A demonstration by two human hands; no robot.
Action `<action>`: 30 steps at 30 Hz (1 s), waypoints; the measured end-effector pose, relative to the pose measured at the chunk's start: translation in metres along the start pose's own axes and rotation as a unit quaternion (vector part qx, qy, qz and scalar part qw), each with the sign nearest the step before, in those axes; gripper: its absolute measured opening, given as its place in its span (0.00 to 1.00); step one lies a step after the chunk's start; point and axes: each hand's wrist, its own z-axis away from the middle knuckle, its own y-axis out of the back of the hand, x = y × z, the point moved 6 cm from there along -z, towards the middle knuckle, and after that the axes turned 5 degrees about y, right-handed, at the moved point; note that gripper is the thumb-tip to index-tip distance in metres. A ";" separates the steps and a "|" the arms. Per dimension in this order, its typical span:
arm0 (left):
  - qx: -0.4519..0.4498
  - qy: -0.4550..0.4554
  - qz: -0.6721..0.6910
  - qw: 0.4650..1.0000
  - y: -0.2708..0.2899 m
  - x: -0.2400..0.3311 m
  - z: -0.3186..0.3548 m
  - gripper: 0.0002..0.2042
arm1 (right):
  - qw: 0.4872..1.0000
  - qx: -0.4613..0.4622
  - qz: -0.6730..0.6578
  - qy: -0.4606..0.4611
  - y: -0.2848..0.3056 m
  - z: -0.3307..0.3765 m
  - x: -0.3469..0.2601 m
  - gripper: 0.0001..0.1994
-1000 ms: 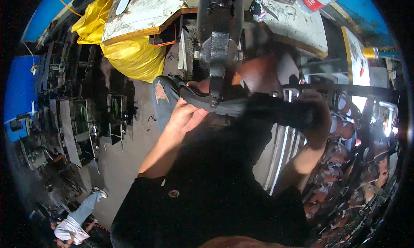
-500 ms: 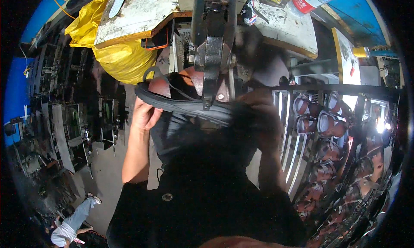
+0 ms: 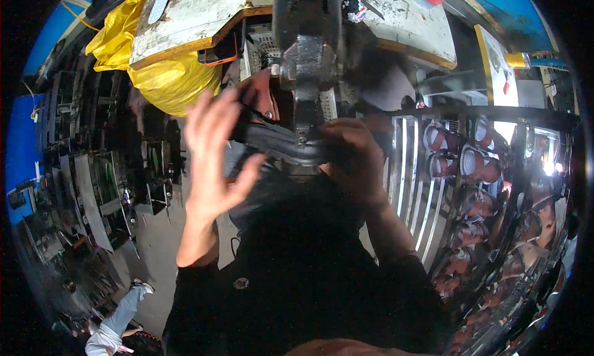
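A sandal with a thick black sole (image 3: 278,141) and reddish-brown upper (image 3: 261,96) is beneath the dark metal arm of a machine (image 3: 309,65). The arm's narrow lower end comes down against the sole and hides part of the upper. My right hand (image 3: 356,149) grips the sandal's right end, its fingers curled around the edge. My left hand (image 3: 213,155) is raised beside the left end, somewhat blurred, with fingers and thumb spread and nothing in them. Whether its fingertips touch the sandal I cannot tell.
Worn white worktops flank the machine, one left (image 3: 192,22) and one right (image 3: 414,34). A yellow bag (image 3: 170,84) hangs below the left top. Several brown sandals stand on a rack (image 3: 476,164) at the right. A person (image 3: 117,322) is at the lower left.
My left hand has let go of the sandal's left end and come up with spread fingers. The sandal has turned and shifted under the machine arm; my right hand still holds it.
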 end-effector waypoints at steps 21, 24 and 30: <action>-0.065 0.239 0.523 0.816 -0.099 -0.025 0.014 0.24 | 0.981 0.012 -0.095 -0.168 -0.017 0.062 0.143 0.38; -0.045 0.215 0.536 0.815 -0.105 -0.029 0.018 0.24 | 0.935 0.048 -0.301 -0.182 -0.009 0.073 0.157 0.37; -0.020 0.245 0.584 0.774 -0.119 -0.032 0.022 0.23 | 0.965 0.028 -0.190 -0.181 0.055 0.070 0.151 0.35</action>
